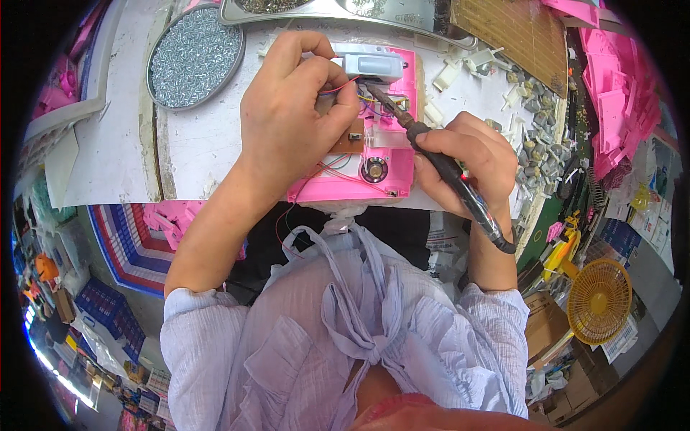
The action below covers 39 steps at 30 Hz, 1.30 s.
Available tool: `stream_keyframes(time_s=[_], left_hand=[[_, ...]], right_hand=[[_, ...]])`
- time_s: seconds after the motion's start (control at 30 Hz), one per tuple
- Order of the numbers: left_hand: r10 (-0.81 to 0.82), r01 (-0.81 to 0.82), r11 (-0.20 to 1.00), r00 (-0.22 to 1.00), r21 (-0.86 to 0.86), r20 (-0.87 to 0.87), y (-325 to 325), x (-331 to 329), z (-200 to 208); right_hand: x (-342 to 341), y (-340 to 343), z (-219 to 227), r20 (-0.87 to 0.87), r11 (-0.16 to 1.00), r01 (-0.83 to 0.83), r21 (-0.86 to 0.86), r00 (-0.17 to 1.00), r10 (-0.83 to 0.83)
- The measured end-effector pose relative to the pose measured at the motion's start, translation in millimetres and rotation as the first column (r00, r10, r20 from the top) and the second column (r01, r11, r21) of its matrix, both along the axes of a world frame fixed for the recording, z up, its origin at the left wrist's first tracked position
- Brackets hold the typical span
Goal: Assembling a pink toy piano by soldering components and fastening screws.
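A pink plastic housing (399, 164) lies on the white table in front of me. Inside it are a round speaker (374, 169), a small brown circuit board (346, 144) and loose coloured wires. At its far end sits a pale grey box-shaped part (381, 67). Thumb and fingers of my left hand (291, 115) pinch a thin red wire (348, 83) beside that part. My right hand (478, 154) is closed around the black handle of a soldering iron (454, 179). The iron's tip points into the housing, close to my left fingertips; whether it touches a joint I cannot tell.
A round tray (150, 75) of small screws stands at the far left. Behind the housing is a metal tray (424, 34) with springs. Several small motors (539, 144) and white parts lie on the right, near pink plastic pieces (611, 93). A yellow fan (599, 302) is at lower right.
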<state>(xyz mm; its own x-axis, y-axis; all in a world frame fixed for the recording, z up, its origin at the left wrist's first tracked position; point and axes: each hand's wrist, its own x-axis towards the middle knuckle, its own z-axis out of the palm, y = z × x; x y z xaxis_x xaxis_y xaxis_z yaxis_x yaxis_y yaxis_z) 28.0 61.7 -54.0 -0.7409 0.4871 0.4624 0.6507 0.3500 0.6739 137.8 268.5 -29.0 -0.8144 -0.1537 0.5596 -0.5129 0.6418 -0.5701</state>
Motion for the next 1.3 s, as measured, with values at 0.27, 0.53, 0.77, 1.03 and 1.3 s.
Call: stream_keyframes(time_s=[0.27,0.53,0.77,1.03,1.3], left_hand=[[-0.001,0.002,1.000,0.998,0.013,-0.065,0.8,-3.0,-0.2],[-0.002,0.002,1.000,0.997,0.012,-0.077,0.4,-2.9,-1.0],[0.018,-0.018,1.000,0.995,-0.003,-0.098,2.7,-1.3,-1.1],[0.039,-0.039,0.999,0.998,0.004,-0.058,1.8,1.0,-3.2],[0.027,-0.027,1.000,0.994,0.004,-0.105,2.1,-0.7,-4.0]], right_hand=[[-0.7,-1.0,2.7,0.009,1.000,-0.003,-0.003,1.000,0.003],[-1.1,-1.0,3.2,0.014,1.000,-0.005,-0.010,1.000,0.005],[0.9,-0.5,2.2,-0.003,1.000,0.007,-0.024,1.000,-0.007],[15.1,6.1,8.2,-0.001,0.999,0.010,-0.039,1.000,-0.010],[23.6,10.3,6.6,-0.010,0.998,0.061,-0.031,0.998,-0.061]])
